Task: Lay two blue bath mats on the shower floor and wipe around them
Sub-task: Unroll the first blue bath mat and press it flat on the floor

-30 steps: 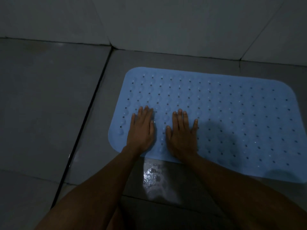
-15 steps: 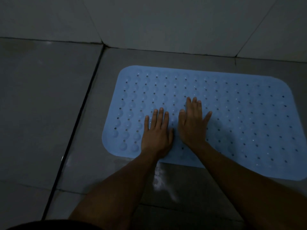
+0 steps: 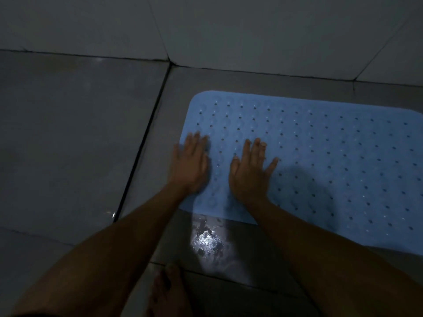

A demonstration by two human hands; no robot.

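Note:
One light blue bath mat (image 3: 325,156) with rows of small holes lies flat on the grey tiled floor, close to the wall; its right end runs out of view. My left hand (image 3: 191,165) rests palm down on the mat's left edge, fingers together, slightly blurred. My right hand (image 3: 250,172) presses flat on the mat beside it, fingers spread a little. Neither hand holds anything. No second mat is in view.
A wet, shiny patch (image 3: 207,242) sits on the floor tile just in front of the mat. A dark grout line (image 3: 139,147) runs left of the mat. The tiled wall (image 3: 251,30) rises right behind it. My bare foot (image 3: 167,291) shows at the bottom.
Both hands have slid left across the mat toward its left edge and moved apart. The view has shifted, so the mat now sits further right in the frame.

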